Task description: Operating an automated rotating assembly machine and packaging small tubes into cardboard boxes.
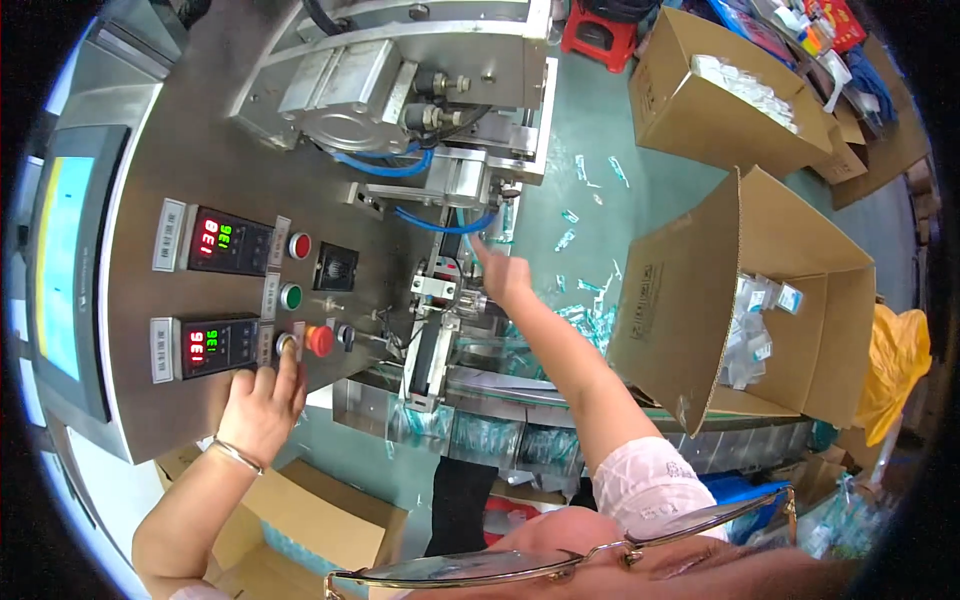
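Likely working machine (320, 190) by panel button (285, 339), just 9 o'clock of red knob (319, 341). Next, probably: release button. Holding left hand (262, 405) at 8 o'clock, index on button, others bent, gripping nothing. Pointing right hand (508, 278) toward 11 o'clock, near metal fixture (435, 287), index straight; can't tell any grip.

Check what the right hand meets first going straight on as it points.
Probably the lower blue hose, just past the right hand's outstretched finger in the picture; depth is unclear, so it could pass beneath.

Left fingers (288, 367) touch a button (282, 341), right fingers (484, 254) reach into machinery (458, 180).
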### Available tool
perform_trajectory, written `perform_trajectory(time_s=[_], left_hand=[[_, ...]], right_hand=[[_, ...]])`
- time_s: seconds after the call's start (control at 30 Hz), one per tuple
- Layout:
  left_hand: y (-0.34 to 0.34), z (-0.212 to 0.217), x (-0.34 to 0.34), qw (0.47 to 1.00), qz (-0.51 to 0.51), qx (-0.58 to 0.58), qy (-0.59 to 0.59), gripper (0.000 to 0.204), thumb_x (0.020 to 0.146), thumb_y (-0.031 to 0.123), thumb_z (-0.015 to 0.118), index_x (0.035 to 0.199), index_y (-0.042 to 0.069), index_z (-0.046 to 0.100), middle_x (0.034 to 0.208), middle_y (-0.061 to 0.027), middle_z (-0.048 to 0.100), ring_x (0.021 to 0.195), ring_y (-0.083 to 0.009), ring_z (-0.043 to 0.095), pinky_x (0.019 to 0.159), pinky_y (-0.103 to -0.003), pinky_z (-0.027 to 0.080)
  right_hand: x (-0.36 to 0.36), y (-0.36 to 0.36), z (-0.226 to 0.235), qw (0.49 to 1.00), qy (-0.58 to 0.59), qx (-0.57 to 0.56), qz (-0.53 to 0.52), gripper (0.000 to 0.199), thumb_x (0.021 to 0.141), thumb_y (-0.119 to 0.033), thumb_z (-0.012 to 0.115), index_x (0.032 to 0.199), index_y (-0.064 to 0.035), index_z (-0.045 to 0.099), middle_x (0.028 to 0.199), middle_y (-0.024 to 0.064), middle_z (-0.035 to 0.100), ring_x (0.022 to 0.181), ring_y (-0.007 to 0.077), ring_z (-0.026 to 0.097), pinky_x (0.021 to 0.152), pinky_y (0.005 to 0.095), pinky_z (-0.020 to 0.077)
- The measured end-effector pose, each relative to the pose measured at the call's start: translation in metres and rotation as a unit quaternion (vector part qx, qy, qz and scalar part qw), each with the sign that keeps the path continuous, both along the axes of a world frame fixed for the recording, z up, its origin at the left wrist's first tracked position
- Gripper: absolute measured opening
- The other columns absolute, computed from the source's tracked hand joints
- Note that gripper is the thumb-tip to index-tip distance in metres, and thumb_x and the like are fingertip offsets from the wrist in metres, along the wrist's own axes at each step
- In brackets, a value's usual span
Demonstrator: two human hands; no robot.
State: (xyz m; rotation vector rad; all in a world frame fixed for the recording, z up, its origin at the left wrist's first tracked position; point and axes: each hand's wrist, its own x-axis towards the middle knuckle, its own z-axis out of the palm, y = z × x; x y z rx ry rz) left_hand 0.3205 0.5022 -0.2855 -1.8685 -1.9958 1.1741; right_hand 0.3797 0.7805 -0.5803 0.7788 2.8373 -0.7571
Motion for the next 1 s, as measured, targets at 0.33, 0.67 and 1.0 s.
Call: perform_trajectory(time_s=[0.33,0.67,1.0], left_hand=[[-0.002,-0.001,-0.001,1.0,-0.004,0.023,-0.016,0.027,0.078,0.023,0.053,0.097,0.004,0.056,0.113,-0.0109,0.049,0.072,-0.0171,0.047,0.064,-0.033,0.037],[0.038,-0.008,-0.004,0.997,0.036,-0.03,0.059,0.038,0.075,0.023,0.044,0.108,0.007,0.052,0.113,-0.0107,0.048,0.109,-0.0255,0.036,0.086,-0.038,0.029],[0.073,-0.025,-0.014,0.994,-0.013,0.015,0.106,0.031,0.073,0.029,0.048,0.095,0.01,0.059,0.098,-0.0032,0.056,0.106,-0.024,0.037,0.09,-0.04,0.026]], right_hand=[[0.054,-0.02,0.012,0.984,0.015,0.128,0.125,0.021,0.069,-0.013,0.051,0.086,-0.0203,0.061,0.086,0.0005,0.057,0.091,0.0194,0.052,0.072,0.037,0.0359],[0.106,-0.035,0.024,0.935,0.243,0.034,0.256,0.013,0.062,-0.012,0.06,0.075,-0.0073,0.058,0.114,0.0066,0.049,0.112,0.026,0.039,0.095,0.0417,0.0314],[0.12,-0.04,0.02,0.955,0.236,-0.071,0.165,0.027,0.067,-0.013,0.063,0.088,-0.0005,0.051,0.116,0.0152,0.048,0.113,0.0319,0.041,0.094,0.0395,0.0347]])
